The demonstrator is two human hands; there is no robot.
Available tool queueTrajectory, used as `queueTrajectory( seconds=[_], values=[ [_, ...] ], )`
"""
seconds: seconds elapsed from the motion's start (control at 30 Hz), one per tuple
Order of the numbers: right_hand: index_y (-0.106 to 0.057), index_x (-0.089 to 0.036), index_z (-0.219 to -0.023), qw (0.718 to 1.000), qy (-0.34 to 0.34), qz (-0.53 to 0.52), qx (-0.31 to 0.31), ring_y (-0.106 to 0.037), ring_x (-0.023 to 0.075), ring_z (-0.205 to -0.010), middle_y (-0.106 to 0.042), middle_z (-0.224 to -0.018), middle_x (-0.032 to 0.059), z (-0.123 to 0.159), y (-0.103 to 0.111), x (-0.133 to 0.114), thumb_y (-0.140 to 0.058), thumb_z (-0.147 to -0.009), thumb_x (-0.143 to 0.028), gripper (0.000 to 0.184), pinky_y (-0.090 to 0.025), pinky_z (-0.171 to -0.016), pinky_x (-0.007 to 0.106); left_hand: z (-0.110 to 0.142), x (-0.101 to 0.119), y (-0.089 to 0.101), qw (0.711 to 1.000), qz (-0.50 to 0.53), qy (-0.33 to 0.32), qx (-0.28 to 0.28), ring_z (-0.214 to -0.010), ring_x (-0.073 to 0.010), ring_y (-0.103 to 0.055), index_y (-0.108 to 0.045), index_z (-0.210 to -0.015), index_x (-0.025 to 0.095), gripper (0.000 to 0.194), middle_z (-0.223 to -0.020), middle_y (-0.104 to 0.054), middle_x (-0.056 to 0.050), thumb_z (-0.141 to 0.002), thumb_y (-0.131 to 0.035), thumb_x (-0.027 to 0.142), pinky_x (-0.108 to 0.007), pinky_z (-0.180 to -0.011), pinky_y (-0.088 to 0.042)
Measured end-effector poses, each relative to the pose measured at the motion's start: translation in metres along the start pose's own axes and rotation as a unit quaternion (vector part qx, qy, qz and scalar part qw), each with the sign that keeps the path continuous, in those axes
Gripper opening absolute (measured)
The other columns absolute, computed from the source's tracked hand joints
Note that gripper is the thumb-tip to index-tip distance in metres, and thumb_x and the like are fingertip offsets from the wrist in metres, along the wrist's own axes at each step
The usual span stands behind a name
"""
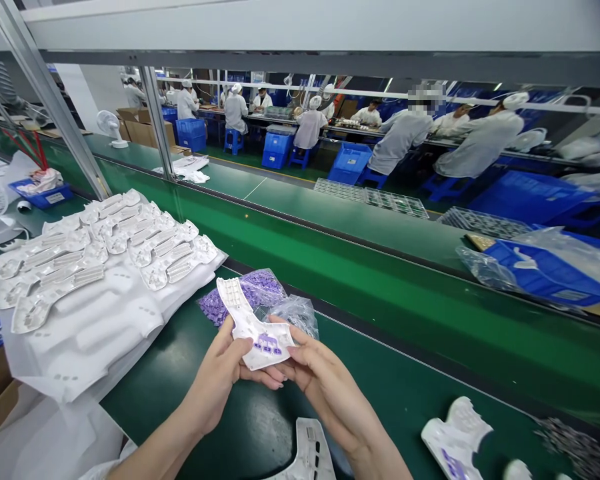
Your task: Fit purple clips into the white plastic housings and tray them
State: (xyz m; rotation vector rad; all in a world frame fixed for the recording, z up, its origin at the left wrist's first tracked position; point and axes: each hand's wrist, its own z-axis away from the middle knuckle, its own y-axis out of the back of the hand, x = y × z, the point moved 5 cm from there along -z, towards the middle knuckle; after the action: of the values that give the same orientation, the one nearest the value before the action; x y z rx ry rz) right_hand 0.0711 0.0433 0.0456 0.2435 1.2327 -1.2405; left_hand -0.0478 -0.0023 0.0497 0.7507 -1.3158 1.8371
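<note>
Above the green bench, my left hand (226, 363) and my right hand (316, 363) together hold a white plastic shell (246, 325) with its hollow inside facing up. A purple button piece (267, 343) sits in its wide end. My left thumb presses the shell's left edge, and my right fingers grip the right corner. Just behind it lies a clear bag of small purple parts (265, 285), beside a crumpled clear plastic bag (297, 313). Another white shell (313, 447) with dark slots rests below my hands, partly cut off by the frame.
Many white shells (153, 247) lie in rows on white foam sheets (95, 333) at left. At right are a shell with a purple piece (455, 437) and a pile of small grey parts (575, 443). A green conveyor belt (330, 247) runs behind; people in white work beyond.
</note>
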Motion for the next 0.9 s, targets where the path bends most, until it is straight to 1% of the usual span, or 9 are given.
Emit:
queueTrajectory(
  seconds=[0.23, 0.33, 0.43, 0.5, 0.6, 0.67, 0.73, 0.8, 0.9],
  values=[
    [-0.052, -0.017, -0.125, 1.000, -0.002, 0.007, -0.006, -0.060, 0.0165, -0.088, -0.064, -0.110, 0.0082, 0.002, -0.004, -0.001, -0.059, -0.083, -0.028, 0.045, -0.047, -0.082, 0.030, 0.002, -0.001, -0.001, 1.000, -0.012, 0.007, -0.006, -0.069, -0.0192, -0.066, -0.034, -0.128, 0.010, 0.046, -0.083, -0.067, -0.012, -0.088, -0.049, 0.029, -0.035, -0.071, -0.055],
    [-0.052, -0.017, -0.120, 0.996, 0.044, 0.074, -0.002, -0.060, 0.0140, -0.080, -0.067, -0.093, 0.0040, 0.006, 0.001, 0.005, -0.063, -0.081, -0.036, 0.044, -0.047, -0.076, 0.025, 0.000, -0.009, 0.000, 0.998, -0.058, 0.002, -0.007, -0.064, -0.0191, -0.065, -0.029, -0.132, 0.010, 0.058, -0.080, -0.066, -0.010, -0.086, -0.053, 0.036, -0.033, -0.064, -0.055],
    [-0.048, -0.017, -0.116, 0.988, 0.057, 0.141, -0.010, -0.056, 0.0119, -0.056, -0.061, -0.066, -0.0014, 0.020, 0.019, 0.018, -0.061, -0.081, -0.048, 0.048, -0.047, -0.056, 0.022, 0.000, -0.025, 0.000, 0.989, -0.138, 0.037, -0.033, -0.057, -0.0195, -0.062, -0.023, -0.138, 0.013, 0.070, -0.070, -0.065, -0.006, -0.084, -0.053, 0.045, -0.030, -0.055, -0.052],
    [-0.043, -0.018, -0.117, 0.989, 0.023, 0.148, 0.017, -0.053, 0.0118, -0.044, -0.057, -0.056, -0.0036, 0.037, 0.042, 0.030, -0.056, -0.082, -0.053, 0.051, -0.045, -0.047, 0.022, 0.001, -0.037, 0.000, 0.964, -0.250, 0.060, -0.066, -0.055, -0.0188, -0.060, -0.037, -0.134, 0.016, 0.062, -0.065, -0.062, -0.004, -0.083, -0.052, 0.048, -0.027, -0.053, -0.048],
    [-0.041, -0.018, -0.119, 0.977, -0.002, 0.116, 0.178, -0.051, 0.0115, -0.042, -0.059, -0.061, -0.0020, 0.069, 0.091, 0.042, -0.059, -0.079, -0.055, 0.058, -0.047, -0.044, 0.023, 0.005, -0.060, -0.001, 0.860, -0.484, 0.053, -0.154, -0.068, -0.0191, -0.061, -0.063, -0.102, 0.021, 0.031, -0.074, -0.065, -0.004, -0.083, -0.053, 0.045, -0.024, -0.061, -0.045],
    [-0.041, -0.017, -0.121, 0.946, 0.003, 0.091, 0.310, -0.049, 0.0115, -0.044, -0.059, -0.066, -0.0005, 0.093, 0.122, 0.049, -0.064, -0.073, -0.056, 0.066, -0.049, -0.043, 0.025, 0.009, -0.089, 0.002, 0.745, -0.628, 0.059, -0.218, -0.079, -0.0233, -0.061, -0.065, -0.091, 0.018, 0.023, -0.082, -0.067, -0.006, -0.080, -0.059, 0.038, -0.027, -0.068, -0.046],
    [-0.037, -0.017, -0.129, 0.910, 0.022, 0.090, 0.403, -0.042, 0.0102, -0.041, -0.057, -0.064, -0.0017, 0.114, 0.145, 0.054, -0.067, -0.068, -0.057, 0.079, -0.047, -0.038, 0.025, 0.012, -0.122, 0.009, 0.635, -0.728, 0.051, -0.254, -0.093, -0.0293, -0.060, -0.065, -0.100, 0.015, 0.024, -0.096, -0.067, -0.011, -0.080, -0.057, 0.027, -0.035, -0.077, -0.048],
    [-0.028, -0.022, -0.139, 0.876, 0.050, 0.132, 0.462, -0.034, 0.0090, -0.035, -0.054, -0.057, -0.0051, 0.126, 0.158, 0.055, -0.065, -0.067, -0.059, 0.089, -0.042, -0.033, 0.024, 0.013, -0.146, 0.012, 0.581, -0.766, 0.011, -0.275, -0.113, -0.0331, -0.052, -0.061, -0.113, 0.013, 0.033, -0.119, -0.060, -0.017, -0.086, -0.042, 0.015, -0.041, -0.090, -0.045],
    [-0.025, -0.027, -0.141, 0.812, 0.079, 0.257, 0.518, -0.033, 0.0105, -0.034, -0.045, -0.047, -0.0086, 0.126, 0.160, 0.044, -0.055, -0.076, -0.061, 0.079, -0.033, -0.035, 0.022, 0.013, -0.149, 0.016, 0.569, -0.770, 0.033, -0.287, -0.116, -0.0337, -0.051, -0.059, -0.117, 0.010, 0.042, -0.124, -0.056, -0.019, -0.085, -0.032, 0.007, -0.042, -0.093, -0.044]
  ],
)
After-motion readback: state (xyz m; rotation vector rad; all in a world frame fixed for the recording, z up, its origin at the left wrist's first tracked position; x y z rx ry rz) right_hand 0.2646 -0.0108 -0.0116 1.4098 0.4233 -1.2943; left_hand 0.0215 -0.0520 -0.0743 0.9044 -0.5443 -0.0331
